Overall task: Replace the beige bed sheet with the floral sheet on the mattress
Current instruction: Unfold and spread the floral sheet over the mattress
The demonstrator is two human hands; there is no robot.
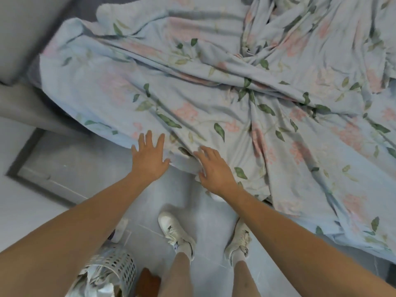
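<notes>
The floral sheet (225,99), pale blue with pink flowers and green leaves, lies rumpled across the mattress and hangs over its near edge. A dark grey strip of mattress (34,71) shows at the far left. My left hand (149,156) is spread flat, fingers straight, over the sheet's hanging edge. My right hand (215,170) rests on the same edge just to the right, fingers slightly bent, holding nothing that I can see. No beige sheet is in view.
A grey headboard or bed frame (25,39) stands at the far left. A white perforated basket (113,273) with crumpled things sits on the grey tiled floor by my feet. My white shoes (175,232) stand close to the bed.
</notes>
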